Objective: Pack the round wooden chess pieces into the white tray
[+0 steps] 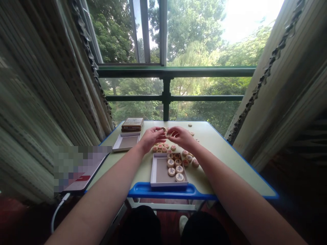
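Note:
Over the middle of the table, my left hand (151,139) pinches a round wooden Chinese chess piece (163,129) at its fingertips. Close beside it, my right hand (182,136) has its fingers closed on another Chinese chess piece (168,135), partly covered by the fingers. Below my hands is a shallow white box (158,170). Several pieces with black characters, such as one black-marked piece (179,177), lie in two columns along its right side. Red-marked pieces (160,146) lie loose behind the box, and more red-marked pieces (195,162) are to its right.
A second shallow box (126,141) lies at the left, with stacked brown boxes (132,124) behind it. A tablet-like device (84,178) with a white cable (60,207) is at the left edge. The table (230,173) has a blue rim; a few pieces lie at its far right.

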Motion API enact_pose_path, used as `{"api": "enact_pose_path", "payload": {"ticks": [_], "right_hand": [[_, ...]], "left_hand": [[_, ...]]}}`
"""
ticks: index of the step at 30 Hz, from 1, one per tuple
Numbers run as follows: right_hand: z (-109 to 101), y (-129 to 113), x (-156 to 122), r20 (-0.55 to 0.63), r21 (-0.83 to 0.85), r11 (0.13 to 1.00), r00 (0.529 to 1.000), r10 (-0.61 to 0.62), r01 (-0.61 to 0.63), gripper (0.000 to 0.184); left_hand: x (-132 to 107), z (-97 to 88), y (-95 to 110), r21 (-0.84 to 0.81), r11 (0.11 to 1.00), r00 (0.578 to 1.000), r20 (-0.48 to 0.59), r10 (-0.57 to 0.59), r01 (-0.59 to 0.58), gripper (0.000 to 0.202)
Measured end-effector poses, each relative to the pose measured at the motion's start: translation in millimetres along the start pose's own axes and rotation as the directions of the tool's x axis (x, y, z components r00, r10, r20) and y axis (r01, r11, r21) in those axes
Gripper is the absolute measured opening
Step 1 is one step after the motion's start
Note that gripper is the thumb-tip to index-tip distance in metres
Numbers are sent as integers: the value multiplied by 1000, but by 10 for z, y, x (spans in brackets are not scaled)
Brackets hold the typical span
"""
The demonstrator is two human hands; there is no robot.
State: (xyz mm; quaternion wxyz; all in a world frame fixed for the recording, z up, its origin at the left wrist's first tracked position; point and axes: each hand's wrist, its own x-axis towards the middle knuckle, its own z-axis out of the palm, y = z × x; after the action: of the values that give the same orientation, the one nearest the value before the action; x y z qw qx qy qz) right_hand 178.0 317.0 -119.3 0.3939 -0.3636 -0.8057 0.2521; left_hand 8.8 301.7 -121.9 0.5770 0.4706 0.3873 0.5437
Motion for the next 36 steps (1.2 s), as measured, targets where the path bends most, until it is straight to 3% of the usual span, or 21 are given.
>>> {"api": "enact_pose_path", "payload": {"ticks": [10,15,19,23,26,28,30,33,36], "right_hand": [[-89,-121,-54,-51,-142,986,994,-94,86,19],[-190,-322,-444,78,-83,996,997,21,-15,18],[-120,-414,-849,98,-54,998,995,-20,25,14],[-44,-418,-990,84,-62,997,995,-47,52,14],[-40,-408,-978,65,-79,996,997,-47,52,13],[-39,-405,-971,92,-105,993,994,-52,61,14],[-29,-406,-973,132,-132,988,989,-62,79,15],[-7,-415,-979,160,-152,982,983,-84,108,18],[4,-415,-975,147,-158,982,986,-79,102,17]], "left_hand": [[7,-11,-7,-9,1000,998,63,19,-18,30],[-79,47,38,-4,1000,994,107,27,-27,29],[-137,95,75,10,1000,979,206,4,-6,24],[-202,132,121,102,988,986,134,102,-116,20],[-345,124,159,291,916,961,60,270,-275,18],[-502,92,153,479,781,906,85,414,-401,17],[-686,47,101,596,670,849,39,526,-443,18],[-935,-9,-38,650,624,827,11,563,-434,20],[-1066,-22,-154,680,552,813,113,571,-482,18]]}}
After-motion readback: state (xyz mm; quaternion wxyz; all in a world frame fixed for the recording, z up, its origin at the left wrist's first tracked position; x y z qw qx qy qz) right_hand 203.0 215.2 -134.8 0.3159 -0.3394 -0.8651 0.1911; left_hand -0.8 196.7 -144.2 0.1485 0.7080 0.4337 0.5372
